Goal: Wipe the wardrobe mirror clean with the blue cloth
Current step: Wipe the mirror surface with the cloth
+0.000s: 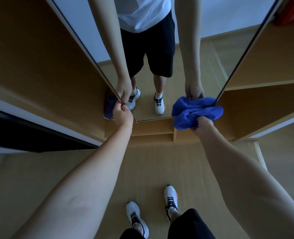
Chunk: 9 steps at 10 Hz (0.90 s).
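White sneakers (137,216) stand on the wooden floor (142,169) below both outstretched arms. The right hand (202,125) grips the bunched blue cloth (194,114) against the wardrobe mirror (177,66) at its lower right corner, so the unwiped glass runs upward and leftward. The left hand (123,112) seemingly pinches the mirror's lower left edge, steadying it.
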Each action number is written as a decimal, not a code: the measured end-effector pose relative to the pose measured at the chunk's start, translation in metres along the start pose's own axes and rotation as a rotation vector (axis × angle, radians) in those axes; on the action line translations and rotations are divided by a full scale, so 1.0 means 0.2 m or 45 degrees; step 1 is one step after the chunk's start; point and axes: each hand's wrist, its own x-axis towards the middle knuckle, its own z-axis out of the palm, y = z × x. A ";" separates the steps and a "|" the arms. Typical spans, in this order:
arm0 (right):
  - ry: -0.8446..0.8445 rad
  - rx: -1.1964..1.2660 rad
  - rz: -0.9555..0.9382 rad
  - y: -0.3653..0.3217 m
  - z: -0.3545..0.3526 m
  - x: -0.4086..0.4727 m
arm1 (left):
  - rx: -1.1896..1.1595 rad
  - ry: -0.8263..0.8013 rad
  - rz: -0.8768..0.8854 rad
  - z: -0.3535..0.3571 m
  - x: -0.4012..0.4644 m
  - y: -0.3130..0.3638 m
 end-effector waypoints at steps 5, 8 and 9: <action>0.433 -0.704 -0.762 -0.19 -0.08 -0.32 | 0.345 -0.181 -0.197 -0.08 0.01 0.13; 0.488 -0.756 -1.036 -0.46 -0.01 -0.72 | 0.461 -0.396 -0.099 -0.26 -0.08 0.33; 0.558 -0.660 -1.228 -0.59 0.05 -0.90 | 0.449 -0.410 -0.074 -0.32 -0.12 0.45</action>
